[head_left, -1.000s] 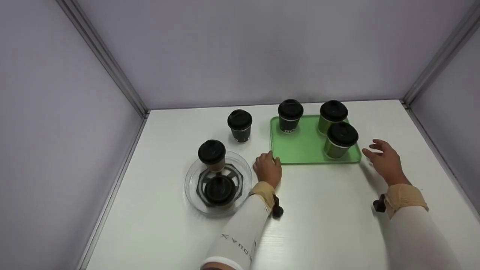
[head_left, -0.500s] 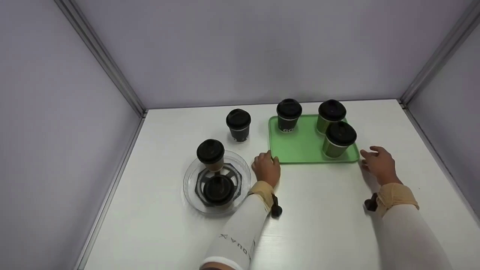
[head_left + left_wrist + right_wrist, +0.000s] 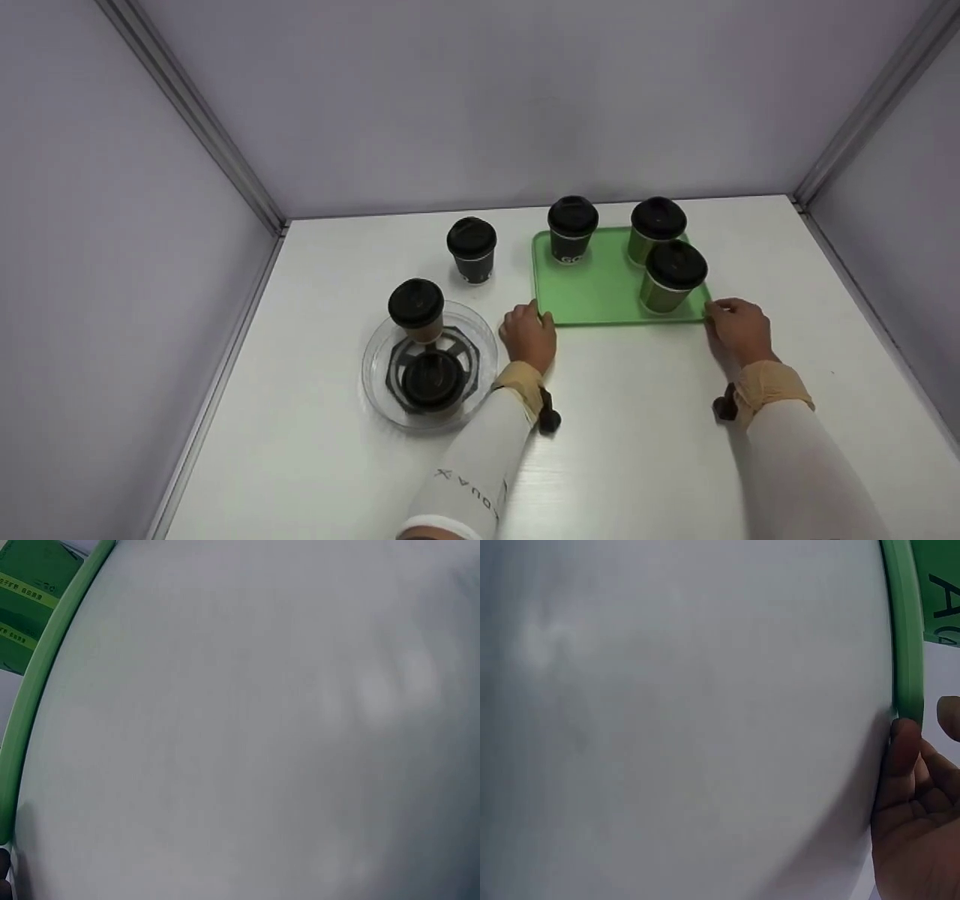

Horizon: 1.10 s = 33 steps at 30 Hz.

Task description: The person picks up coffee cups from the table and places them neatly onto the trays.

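Note:
In the head view a green tray lies on the white table. My left hand holds its front left corner with curled fingers, and my right hand grips the front right corner. The right wrist view shows fingers against the end of the tray's rim; the left wrist view has only a sliver of fingertips at its edge. On the tray stand a black lidded paper cup at the back left and two green lidded paper cups, one behind and one in front, at the right.
Left of the tray stands another black lidded cup. A clear round plate near my left forearm bears a brown lidded cup and a second cup with a black lid. Grey walls enclose the table's back and sides.
My right hand has moved left from beside the tray and taken hold of its front right corner. My left hand stays at the left corner; the cups keep their places on the tray.

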Tool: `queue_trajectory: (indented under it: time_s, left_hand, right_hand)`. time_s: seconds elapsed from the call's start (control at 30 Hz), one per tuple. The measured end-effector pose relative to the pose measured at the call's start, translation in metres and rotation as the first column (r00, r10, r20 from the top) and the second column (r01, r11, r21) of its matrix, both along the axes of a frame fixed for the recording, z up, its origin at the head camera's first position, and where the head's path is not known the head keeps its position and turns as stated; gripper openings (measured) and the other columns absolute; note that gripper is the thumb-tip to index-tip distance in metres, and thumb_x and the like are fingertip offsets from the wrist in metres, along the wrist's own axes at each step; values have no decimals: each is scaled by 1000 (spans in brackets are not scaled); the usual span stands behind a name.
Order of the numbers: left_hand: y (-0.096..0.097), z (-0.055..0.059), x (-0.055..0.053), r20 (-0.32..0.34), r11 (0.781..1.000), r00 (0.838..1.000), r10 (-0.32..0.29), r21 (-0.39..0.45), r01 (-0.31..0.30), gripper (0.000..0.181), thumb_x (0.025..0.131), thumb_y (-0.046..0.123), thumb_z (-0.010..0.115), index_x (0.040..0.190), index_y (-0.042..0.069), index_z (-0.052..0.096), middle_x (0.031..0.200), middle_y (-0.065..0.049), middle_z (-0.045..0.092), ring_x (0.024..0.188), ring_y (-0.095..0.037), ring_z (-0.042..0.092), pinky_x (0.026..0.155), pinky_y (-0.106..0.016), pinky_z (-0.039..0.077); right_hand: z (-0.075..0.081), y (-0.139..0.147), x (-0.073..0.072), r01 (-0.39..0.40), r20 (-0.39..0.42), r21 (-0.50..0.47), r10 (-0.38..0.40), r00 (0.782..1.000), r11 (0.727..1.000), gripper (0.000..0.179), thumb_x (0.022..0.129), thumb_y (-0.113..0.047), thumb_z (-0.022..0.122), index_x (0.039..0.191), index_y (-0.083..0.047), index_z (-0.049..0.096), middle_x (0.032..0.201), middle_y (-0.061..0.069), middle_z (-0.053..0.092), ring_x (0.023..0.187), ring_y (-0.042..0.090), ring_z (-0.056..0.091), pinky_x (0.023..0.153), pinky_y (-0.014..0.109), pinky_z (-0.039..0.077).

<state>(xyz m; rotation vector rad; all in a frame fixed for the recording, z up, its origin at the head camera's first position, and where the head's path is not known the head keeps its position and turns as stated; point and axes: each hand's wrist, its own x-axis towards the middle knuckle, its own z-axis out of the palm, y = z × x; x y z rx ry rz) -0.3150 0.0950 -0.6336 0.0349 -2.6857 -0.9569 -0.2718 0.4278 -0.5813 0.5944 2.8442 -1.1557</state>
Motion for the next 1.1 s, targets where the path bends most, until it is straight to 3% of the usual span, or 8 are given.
queue_trajectory:
  time_s: [0.1,0.23,0.43,0.57,0.9,1.1]
  left_hand:
    - [0,3,0,-7,1000,1000,0,11,0,32,93,26,64,119,10,69,104,-7,66,102,-28,58,89,-46,39]
    - [0,3,3,-9,1000,1000,-6,4,6,31,93,27,63,118,9,69,104,-7,65,102,-28,57,88,-46,39]
    - [-1,3,2,-10,1000,1000,7,4,-7,30,92,26,64,116,9,70,103,-8,65,102,-29,57,88,-46,39]
    - [-1,4,1,-2,1000,1000,7,8,-7,30,92,25,64,116,9,70,103,-8,66,102,-29,58,88,-46,39]
    - [-4,18,4,92,998,994,-62,10,62,38,94,30,63,125,8,66,111,-9,65,108,-29,56,92,-45,38]
    - [-7,19,7,132,996,987,-93,6,93,43,94,32,62,130,8,62,115,-9,63,111,-28,54,94,-44,37]
  right_hand:
    - [0,1,-1,-12,-18,28,12,1000,1000,57,103,-41,39,127,7,57,124,30,56,117,47,49,97,58,37]
    - [-5,5,1,-15,-47,23,16,999,1000,53,103,-38,39,126,6,59,117,27,62,111,43,53,96,56,38]
    - [-16,12,-3,24,-49,-125,-30,998,992,51,102,-42,46,127,1,60,98,12,67,84,18,63,80,33,46]
    - [-21,17,-6,44,-44,-208,-55,998,977,48,101,-39,49,126,0,60,95,9,66,75,10,64,68,24,51]
    - [-21,21,-6,66,-31,-280,-77,997,958,48,100,-38,52,127,2,59,94,8,66,75,8,64,67,24,53]
    - [-22,23,-6,39,-36,-255,-50,998,966,50,100,-40,51,126,2,60,90,5,67,74,7,64,67,23,53]
